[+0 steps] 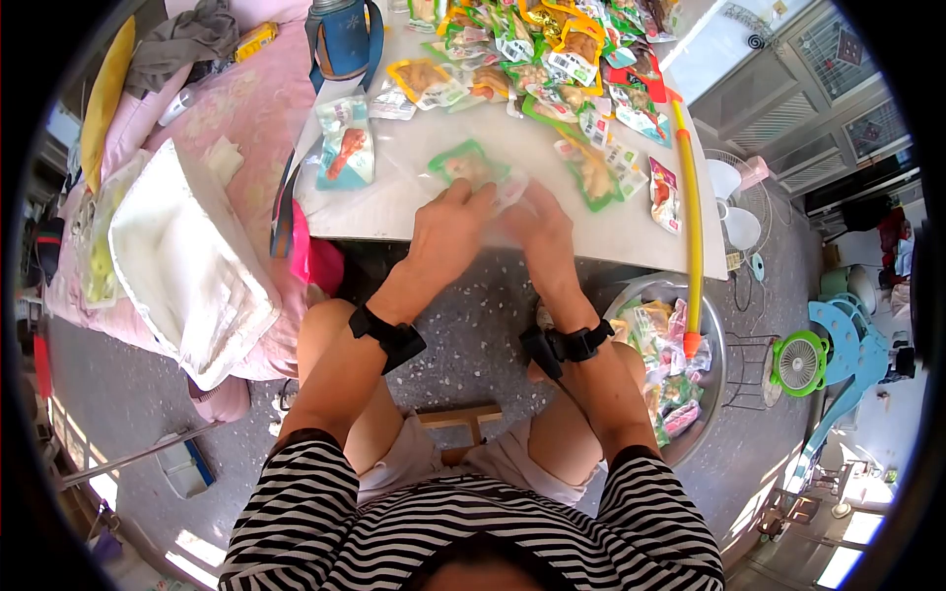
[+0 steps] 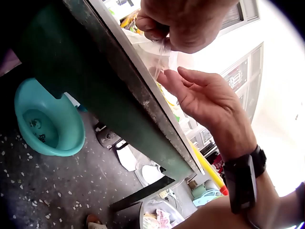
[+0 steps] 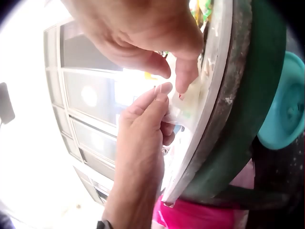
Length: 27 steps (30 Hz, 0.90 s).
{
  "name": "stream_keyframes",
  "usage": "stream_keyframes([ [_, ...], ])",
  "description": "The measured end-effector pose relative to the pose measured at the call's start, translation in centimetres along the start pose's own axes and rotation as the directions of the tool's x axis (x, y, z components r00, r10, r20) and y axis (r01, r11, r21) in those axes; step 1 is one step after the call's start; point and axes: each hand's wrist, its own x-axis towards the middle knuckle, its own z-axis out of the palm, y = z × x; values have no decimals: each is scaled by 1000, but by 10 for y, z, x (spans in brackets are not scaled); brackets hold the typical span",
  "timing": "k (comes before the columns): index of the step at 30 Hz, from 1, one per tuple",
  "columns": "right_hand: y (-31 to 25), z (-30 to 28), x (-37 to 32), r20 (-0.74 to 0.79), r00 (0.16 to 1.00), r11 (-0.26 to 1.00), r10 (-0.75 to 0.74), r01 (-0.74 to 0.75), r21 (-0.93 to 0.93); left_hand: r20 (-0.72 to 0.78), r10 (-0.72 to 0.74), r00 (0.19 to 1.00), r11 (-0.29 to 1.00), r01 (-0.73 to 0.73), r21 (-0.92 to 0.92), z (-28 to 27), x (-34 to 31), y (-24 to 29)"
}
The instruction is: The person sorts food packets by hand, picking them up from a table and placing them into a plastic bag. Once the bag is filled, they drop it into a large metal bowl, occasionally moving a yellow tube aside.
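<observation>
My left hand [image 1: 451, 229] is at the table's near edge, thumb and fingers pinching the edge of a clear plastic bag [image 2: 161, 50]. A green-edged food packet [image 1: 465, 163] shows just past those fingers, overlapped by the clear film. Close by on the right, my right hand [image 1: 540, 234] is blurred in the head view. Its thumb and fingers are spread apart near the pinched plastic, as the left wrist view shows. A packet with a drumstick picture [image 1: 347, 148] lies left of the hands, and another green-edged packet [image 1: 594, 177] lies to their right.
Many food packets [image 1: 532, 59] are heaped at the back of the white table [image 1: 394, 219]. A yellow tube [image 1: 690, 197] lies along its right side. A metal basin [image 1: 717, 394] of packets stands on the floor at right. A white foam box [image 1: 187, 246] is at left.
</observation>
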Motion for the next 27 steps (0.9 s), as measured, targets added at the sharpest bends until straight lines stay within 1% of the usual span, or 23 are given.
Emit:
stream_keyframes([
  [1,3,-2,-2,1,1000,995,-9,10,-96,-21,-8,1000,1000,8,0,-1,1,-2],
  [3,12,-6,-2,18,977,924,-214,208,-322,-49,-24,999,1000,24,-12,-2,1,-5],
  [4,15,-8,-3,44,950,854,-308,297,-428,-57,-32,998,999,31,-22,-2,1,-5],
  [6,11,-8,-6,230,843,634,-487,522,-571,-68,-42,997,998,39,-38,-3,1,-5],
  [7,6,-6,-7,331,769,497,-547,616,-611,-70,-43,997,998,40,-45,-3,1,-4],
  [10,-4,6,-13,519,628,333,-579,764,-553,-88,-40,995,998,35,-60,-8,3,-3],
  [11,-1,8,-13,554,658,319,-510,743,-589,-96,-39,995,997,33,-65,-9,3,-4],
  [13,8,9,-15,607,709,283,-359,703,-653,-53,9,999,996,-13,-87,-7,2,-7],
  [16,18,8,-7,626,708,61,-328,677,-733,-33,66,997,991,-70,-112,-8,1,-2],
  [17,18,7,-3,607,729,19,-315,645,-764,-34,84,996,989,-88,-118,-8,0,1],
  [19,11,10,1,566,770,-64,-293,575,-816,-33,33,999,998,-35,-57,-11,1,2],
  [20,12,11,2,559,772,-26,-302,579,-815,-36,8,999,1000,-9,-24,-12,2,1],
  [23,12,11,0,557,771,100,-308,608,-787,-65,-102,993,982,111,150,-16,0,1],
  [25,4,9,-6,581,763,192,-283,639,-745,-17,-227,974,937,223,269,-14,-7,0],
  [26,5,9,-6,578,762,187,-291,638,-747,4,-289,957,905,272,326,-12,-10,-1],
  [27,9,8,-6,572,765,184,-298,633,-752,38,-318,947,898,288,333,-11,-9,-3],
])
